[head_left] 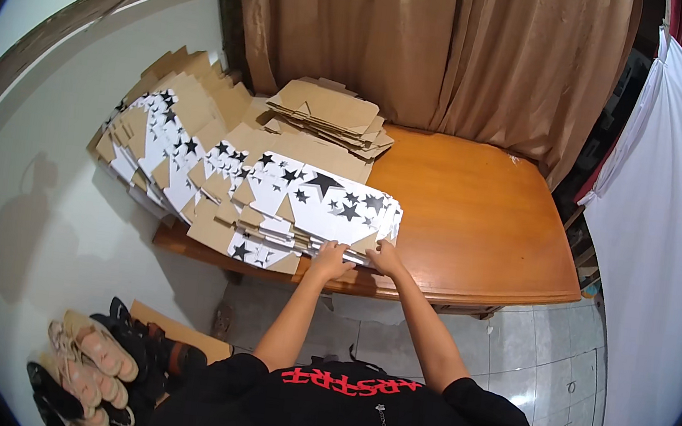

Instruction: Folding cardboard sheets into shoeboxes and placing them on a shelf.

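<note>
A stack of flat cardboard box blanks, white with black stars (317, 202), lies at the near edge of a wooden table (483, 221). My left hand (331, 259) grips the near edge of the top blanks, fingers curled over them. Close beside it, my right hand (386, 257) pinches the same edge at the stack's near right corner. More star-printed blanks (160, 142) fan out to the left against the wall. A pile of plain brown blanks (331, 115) sits at the back of the table.
Brown curtains (460, 50) hang behind the table. A white cloth (656, 249) hangs at the right. Several sandals and shoes (98, 354) lie on the floor at lower left, beside a white wall (47, 205). Grey floor tiles (534, 361) show below the table.
</note>
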Available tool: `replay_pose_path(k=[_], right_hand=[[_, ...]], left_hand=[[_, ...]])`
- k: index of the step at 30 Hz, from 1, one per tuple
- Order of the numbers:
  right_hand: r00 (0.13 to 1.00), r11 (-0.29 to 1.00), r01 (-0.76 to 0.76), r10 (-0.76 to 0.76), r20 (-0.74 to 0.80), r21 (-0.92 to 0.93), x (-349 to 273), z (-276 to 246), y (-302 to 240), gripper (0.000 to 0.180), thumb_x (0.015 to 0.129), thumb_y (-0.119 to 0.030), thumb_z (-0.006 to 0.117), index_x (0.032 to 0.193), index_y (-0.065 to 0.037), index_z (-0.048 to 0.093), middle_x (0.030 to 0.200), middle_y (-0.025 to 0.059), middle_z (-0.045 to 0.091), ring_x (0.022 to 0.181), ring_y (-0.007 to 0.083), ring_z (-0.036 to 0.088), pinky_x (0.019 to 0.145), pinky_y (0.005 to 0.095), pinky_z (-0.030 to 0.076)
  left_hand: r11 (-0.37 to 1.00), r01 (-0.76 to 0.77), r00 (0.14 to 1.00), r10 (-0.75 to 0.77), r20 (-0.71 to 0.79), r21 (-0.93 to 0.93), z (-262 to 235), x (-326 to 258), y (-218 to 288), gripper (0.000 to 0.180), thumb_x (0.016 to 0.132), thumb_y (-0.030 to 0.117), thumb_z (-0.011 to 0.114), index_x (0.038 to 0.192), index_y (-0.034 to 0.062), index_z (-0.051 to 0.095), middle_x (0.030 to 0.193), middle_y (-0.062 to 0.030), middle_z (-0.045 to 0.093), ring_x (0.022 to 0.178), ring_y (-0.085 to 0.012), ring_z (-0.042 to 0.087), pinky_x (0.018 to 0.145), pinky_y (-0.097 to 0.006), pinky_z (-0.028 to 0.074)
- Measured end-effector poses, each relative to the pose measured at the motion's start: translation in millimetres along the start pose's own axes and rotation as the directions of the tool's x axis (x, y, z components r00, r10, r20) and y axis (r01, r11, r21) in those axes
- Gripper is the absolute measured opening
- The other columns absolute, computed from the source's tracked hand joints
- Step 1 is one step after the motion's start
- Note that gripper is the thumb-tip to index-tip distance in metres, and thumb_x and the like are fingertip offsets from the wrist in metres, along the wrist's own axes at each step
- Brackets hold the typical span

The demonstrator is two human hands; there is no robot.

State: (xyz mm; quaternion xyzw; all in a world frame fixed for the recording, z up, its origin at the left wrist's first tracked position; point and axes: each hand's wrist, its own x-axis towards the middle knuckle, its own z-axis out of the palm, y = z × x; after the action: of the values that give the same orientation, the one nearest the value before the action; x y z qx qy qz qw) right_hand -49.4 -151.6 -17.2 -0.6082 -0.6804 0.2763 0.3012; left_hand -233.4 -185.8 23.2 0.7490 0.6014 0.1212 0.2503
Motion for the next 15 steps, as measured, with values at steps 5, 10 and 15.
replay_pose_path(k=[5,10,15], right_hand=[[0.974,0.977,-0.210,0.212,0.075,-0.031,28.4,23.7,-1.6,0.059,0.066,-0.034,0.072,0.095,0.015,0.054,0.095,0.0314,0.060,0.090,0.0392,0.061,0.078,0.0413,0.049],[0.905,0.895,-0.384,0.414,-0.098,0.228,50.6,50.7,9.9,0.052,0.070,-0.031,0.069,0.100,0.010,0.054,0.091,0.0234,0.061,0.082,0.0322,0.062,0.070,0.0377,0.049],[0.905,0.696,-0.298,0.424,-0.040,0.653,48.7,14.7,-39.7,0.021,0.077,-0.013,0.059,0.093,0.000,0.053,0.077,0.0098,0.058,0.065,0.0169,0.057,0.052,0.0280,0.047]], left_hand=[[0.998,0.063,0.984,-0.059,0.168,-0.019,12.3,24.5,-9.3,0.089,0.066,0.048,0.072,0.138,0.0171,0.033,0.148,-0.0195,0.011,0.137,-0.0393,0.007,0.102,-0.063,0.017],[0.990,0.085,0.993,-0.093,0.068,0.113,10.5,34.9,-5.8,0.101,0.060,0.042,0.079,0.142,0.0196,0.024,0.150,-0.0166,-0.003,0.137,-0.0387,-0.006,0.101,-0.066,0.004],[0.984,0.007,0.983,0.026,-0.183,0.178,-25.0,29.6,4.6,0.079,0.070,0.013,0.070,0.138,0.0238,0.031,0.148,-0.0157,0.012,0.135,-0.0410,0.007,0.100,-0.068,0.003]])
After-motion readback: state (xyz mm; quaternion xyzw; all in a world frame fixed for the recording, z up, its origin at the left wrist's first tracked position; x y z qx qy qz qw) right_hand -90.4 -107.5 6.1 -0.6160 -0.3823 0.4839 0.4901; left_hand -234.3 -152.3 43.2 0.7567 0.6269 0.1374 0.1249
